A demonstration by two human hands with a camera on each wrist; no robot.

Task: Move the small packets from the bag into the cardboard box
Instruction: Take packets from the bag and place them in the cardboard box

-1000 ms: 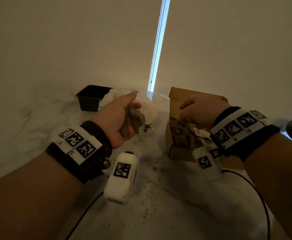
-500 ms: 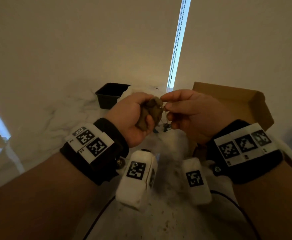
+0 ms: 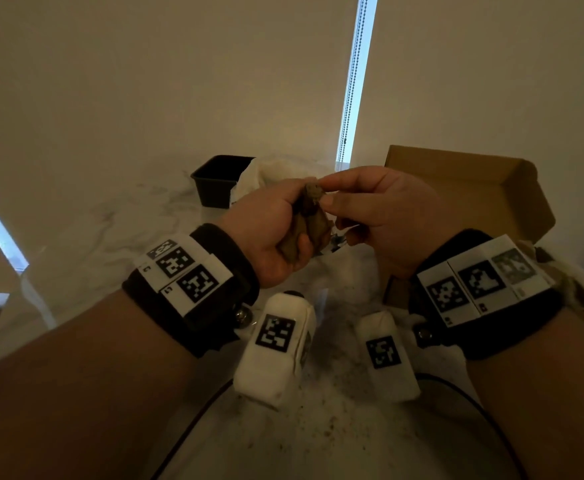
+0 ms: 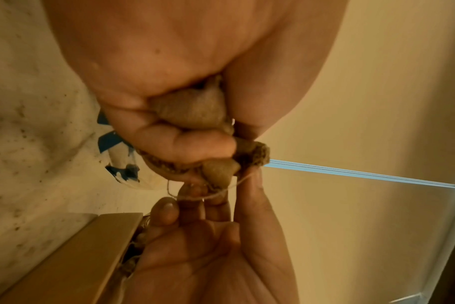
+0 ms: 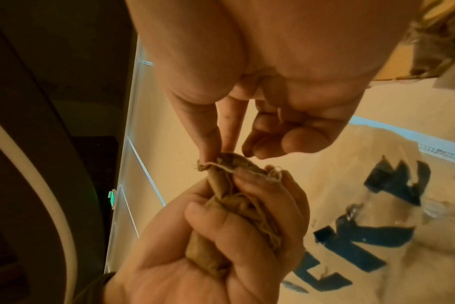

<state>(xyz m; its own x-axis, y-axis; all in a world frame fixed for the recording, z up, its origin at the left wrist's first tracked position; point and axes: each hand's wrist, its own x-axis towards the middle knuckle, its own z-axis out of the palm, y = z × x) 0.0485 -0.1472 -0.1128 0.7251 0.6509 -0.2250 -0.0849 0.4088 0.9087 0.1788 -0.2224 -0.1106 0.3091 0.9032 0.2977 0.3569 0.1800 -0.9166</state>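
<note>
My left hand [image 3: 276, 233] is curled tight round a bunch of small brown packets [image 3: 309, 223], held up between the bag and the box; my right hand [image 3: 380, 216] pinches the top of one with thumb and forefinger. The cardboard box [image 3: 491, 188], open at right, already holds some packets. The white bag [image 5: 377, 195] lies beyond my hands; I cannot tell what remains inside.

one cardboard box [image 3: 491, 188], one black tub [image 3: 214, 188], one bag [image 3: 259, 174]
</note>
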